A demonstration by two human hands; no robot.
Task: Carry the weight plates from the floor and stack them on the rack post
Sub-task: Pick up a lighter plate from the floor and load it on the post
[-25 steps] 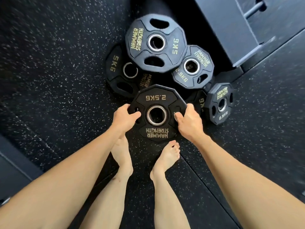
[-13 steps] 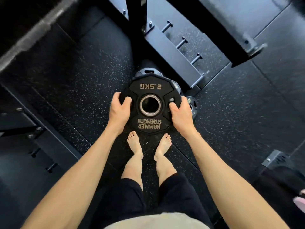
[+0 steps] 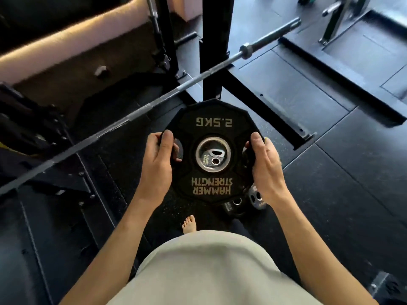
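Plate (image 3: pixel 211 126) marked 2.5KG sits flat between your hands, lifted clear of the floor (image 3: pixel 352 183) in front of your waist: your left hand (image 3: pixel 157 164) grips its left edge with fingers curled through the grip hole, and your right hand (image 3: pixel 265 166) clasps the right edge the same way. Through its centre hole and below its lower edge you see more plates (image 3: pixel 237 204) lying on the floor near your bare foot (image 3: pixel 189 224), while a barbell (image 3: pixel 154 100) crosses beyond it, beside a black upright (image 3: pixel 212 47).
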